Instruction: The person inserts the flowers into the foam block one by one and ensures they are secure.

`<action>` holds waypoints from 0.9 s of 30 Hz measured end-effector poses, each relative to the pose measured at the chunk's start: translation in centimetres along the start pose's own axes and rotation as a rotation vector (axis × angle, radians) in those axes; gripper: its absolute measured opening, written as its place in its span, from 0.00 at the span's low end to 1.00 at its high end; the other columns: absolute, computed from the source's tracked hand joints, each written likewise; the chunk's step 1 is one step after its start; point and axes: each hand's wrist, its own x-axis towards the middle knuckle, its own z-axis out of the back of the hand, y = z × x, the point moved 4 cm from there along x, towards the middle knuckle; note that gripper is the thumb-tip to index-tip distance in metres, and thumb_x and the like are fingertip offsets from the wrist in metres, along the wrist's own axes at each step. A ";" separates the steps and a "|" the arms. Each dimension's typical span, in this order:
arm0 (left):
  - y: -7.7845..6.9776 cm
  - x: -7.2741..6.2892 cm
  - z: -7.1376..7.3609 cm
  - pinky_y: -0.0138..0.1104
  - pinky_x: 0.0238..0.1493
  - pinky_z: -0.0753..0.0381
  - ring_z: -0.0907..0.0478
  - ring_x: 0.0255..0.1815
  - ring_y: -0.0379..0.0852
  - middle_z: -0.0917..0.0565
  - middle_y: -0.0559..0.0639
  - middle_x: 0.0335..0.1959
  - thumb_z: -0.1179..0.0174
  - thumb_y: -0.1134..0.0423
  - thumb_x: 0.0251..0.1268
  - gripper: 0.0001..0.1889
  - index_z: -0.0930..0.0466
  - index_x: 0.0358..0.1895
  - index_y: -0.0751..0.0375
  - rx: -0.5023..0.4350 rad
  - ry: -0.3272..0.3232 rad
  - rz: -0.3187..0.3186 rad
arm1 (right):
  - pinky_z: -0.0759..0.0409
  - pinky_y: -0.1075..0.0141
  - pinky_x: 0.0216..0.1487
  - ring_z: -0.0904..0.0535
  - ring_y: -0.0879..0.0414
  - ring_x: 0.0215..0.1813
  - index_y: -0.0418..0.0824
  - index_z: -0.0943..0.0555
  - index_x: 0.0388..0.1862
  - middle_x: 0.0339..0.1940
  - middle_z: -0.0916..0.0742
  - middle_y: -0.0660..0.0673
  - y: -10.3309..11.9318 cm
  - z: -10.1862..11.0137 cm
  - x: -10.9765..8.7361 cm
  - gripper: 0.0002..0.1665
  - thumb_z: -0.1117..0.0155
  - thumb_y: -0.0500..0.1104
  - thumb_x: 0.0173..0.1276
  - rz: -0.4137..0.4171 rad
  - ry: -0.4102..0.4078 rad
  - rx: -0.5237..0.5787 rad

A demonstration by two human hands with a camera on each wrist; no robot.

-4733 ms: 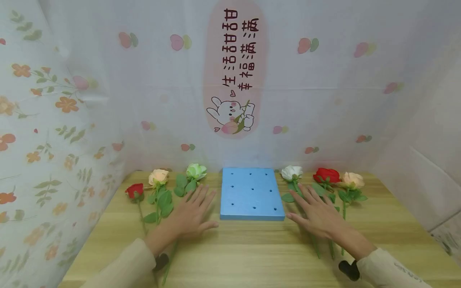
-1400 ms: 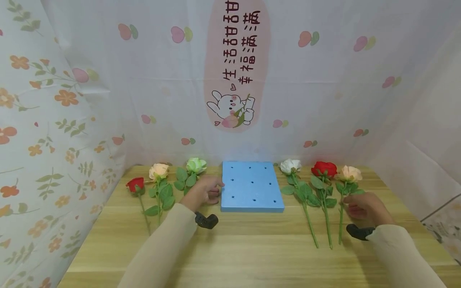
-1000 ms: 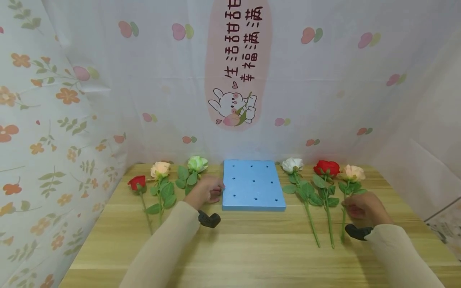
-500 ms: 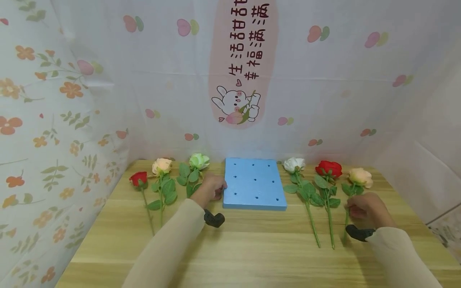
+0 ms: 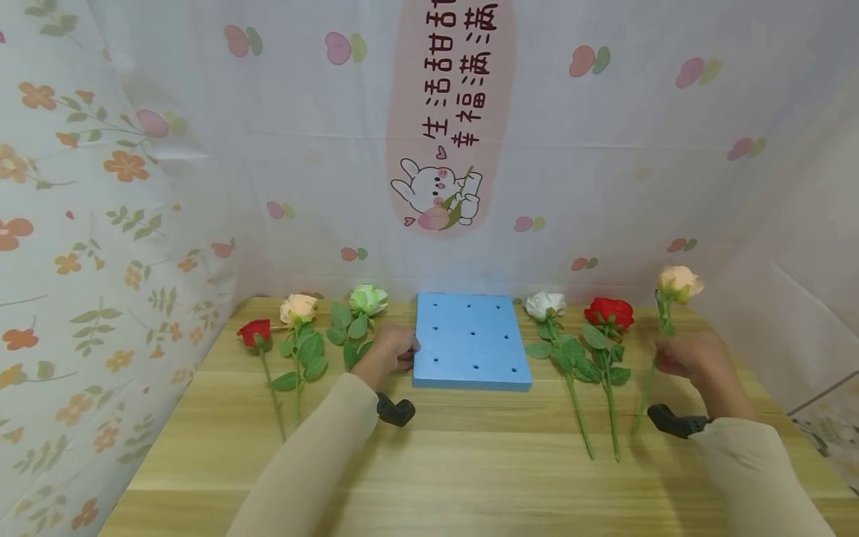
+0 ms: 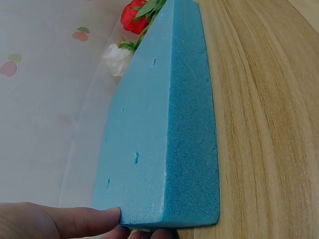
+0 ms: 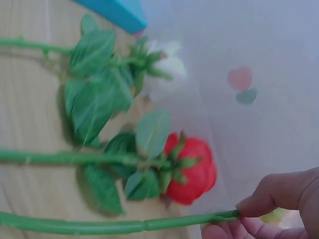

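A blue foam block with several small holes in its top lies at the middle back of the table. At its left edge my left hand grips it; in the left wrist view the thumb presses on top near the corner and the other fingers are curled low at the side. On the right, my right hand pinches the stem of a peach rose. The bloom is raised, and the stem slants down to the left. The right wrist view shows the green stem running into the fingertips.
Between block and right hand lie a white rose and a large red rose. Left of the block are a green-white rose, another peach rose and a small red rose. A printed curtain stands behind the table.
Both hands were spread over the table at first. The left moved onto the block's edge; the right took the peach rose's stem and has now lifted the bloom off the table.
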 end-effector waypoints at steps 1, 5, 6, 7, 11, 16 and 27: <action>0.0 0.0 0.0 0.42 0.42 0.15 0.23 0.33 0.51 0.24 0.58 0.34 0.41 0.79 0.59 0.15 0.25 0.50 0.74 -0.001 -0.001 -0.001 | 0.14 0.65 0.35 0.16 0.60 0.24 0.28 0.30 0.39 0.22 0.18 0.50 0.4 -0.2 -0.1 0.10 0.42 0.36 0.66 0.018 -0.016 0.016; 0.2 0.3 0.1 0.41 0.40 0.15 0.24 0.32 0.50 0.25 0.57 0.34 0.41 0.79 0.58 0.16 0.25 0.51 0.73 -0.006 0.001 -0.003 | 0.14 0.67 0.35 0.15 0.62 0.26 0.24 0.29 0.50 0.25 0.18 0.52 1.8 -0.9 -0.7 0.21 0.44 0.41 0.69 0.083 -0.043 -0.012; 0.3 0.3 0.2 0.41 0.40 0.15 0.24 0.32 0.50 0.24 0.57 0.34 0.41 0.79 0.58 0.16 0.25 0.50 0.73 -0.003 0.000 -0.007 | 0.14 0.67 0.35 0.15 0.63 0.27 0.23 0.30 0.54 0.28 0.18 0.53 2.1 -1.0 -0.8 0.25 0.45 0.43 0.70 0.104 -0.044 -0.024; 0.3 0.5 0.2 0.40 0.39 0.15 0.24 0.32 0.50 0.24 0.57 0.34 0.41 0.79 0.58 0.16 0.25 0.50 0.73 -0.003 0.000 -0.010 | 0.15 0.68 0.35 0.15 0.63 0.27 0.22 0.32 0.58 0.30 0.19 0.53 2.4 -1.2 -1.0 0.28 0.45 0.45 0.71 0.124 -0.049 -0.029; 0.4 0.8 0.1 0.40 0.38 0.15 0.24 0.33 0.50 0.24 0.57 0.35 0.41 0.79 0.58 0.15 0.25 0.50 0.73 -0.003 -0.005 -0.017 | 0.15 0.68 0.37 0.17 0.65 0.30 0.25 0.32 0.59 0.36 0.22 0.51 3.5 -2.0 -1.4 0.27 0.45 0.46 0.72 0.213 -0.082 -0.010; 0.5 0.8 0.1 0.41 0.38 0.15 0.25 0.34 0.50 0.24 0.58 0.36 0.40 0.79 0.58 0.16 0.25 0.50 0.73 -0.007 -0.008 -0.026 | 0.15 0.70 0.36 0.18 0.64 0.30 0.35 0.29 0.49 0.35 0.23 0.52 4.7 -2.7 -1.9 0.14 0.44 0.42 0.70 0.315 -0.135 0.031; 0.6 0.7 -0.1 0.39 0.36 0.15 0.25 0.31 0.48 0.25 0.56 0.34 0.41 0.78 0.58 0.15 0.24 0.49 0.72 -0.017 -0.030 -0.014 | 0.18 0.76 0.33 0.21 0.68 0.31 0.35 0.26 0.47 0.30 0.21 0.60 6.8 -4.2 -2.9 0.14 0.40 0.43 0.69 0.425 -0.200 0.062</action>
